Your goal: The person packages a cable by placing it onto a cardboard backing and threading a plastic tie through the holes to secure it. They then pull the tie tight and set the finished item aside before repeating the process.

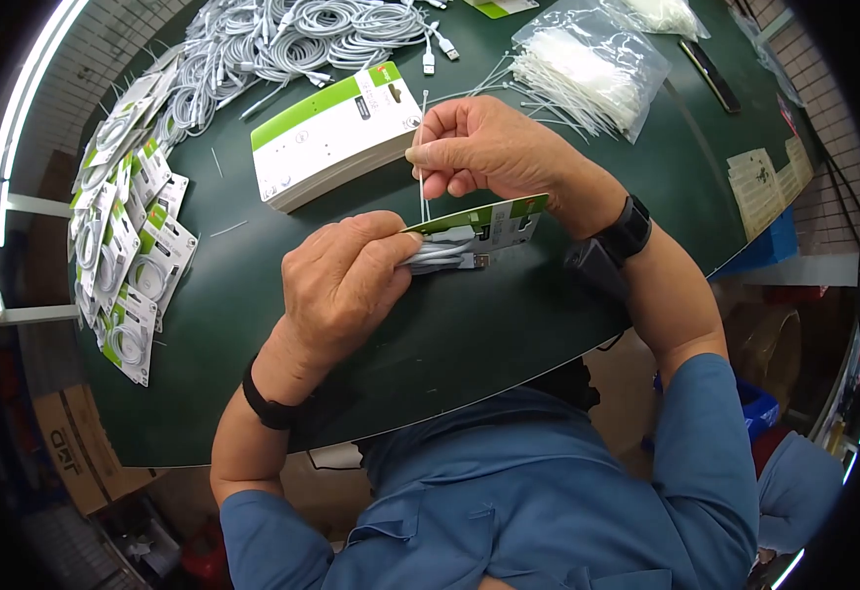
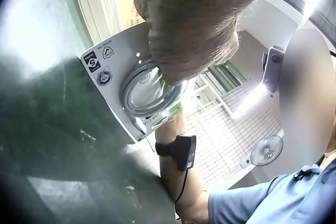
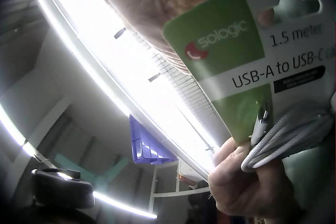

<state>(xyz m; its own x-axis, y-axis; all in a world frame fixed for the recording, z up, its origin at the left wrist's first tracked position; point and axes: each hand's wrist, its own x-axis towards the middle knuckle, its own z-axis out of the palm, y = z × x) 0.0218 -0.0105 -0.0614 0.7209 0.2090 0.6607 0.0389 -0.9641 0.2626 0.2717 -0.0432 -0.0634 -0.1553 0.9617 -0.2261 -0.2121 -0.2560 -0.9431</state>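
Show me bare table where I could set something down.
The green tabletop is bare between the lower carded cables and left wristband, and between the right wristband and printed paper. The far side is crowded: coiled USB cables, card stack, bagged zip ties.

Just past the near edge of the tabletop (image 1: 233,418), the person wears a plain blue shirt (image 1: 440,511) with visible seams and folds; the left sleeve (image 1: 267,536) and right sleeve (image 1: 710,442) are short. A black band (image 1: 268,407) circles the left wrist. The right wrist has a black strap (image 1: 634,226) carrying a boxy black camera (image 2: 185,152), from which a thin black cable (image 2: 182,186) runs along the forearm. The collar (image 2: 310,171) is blue too.
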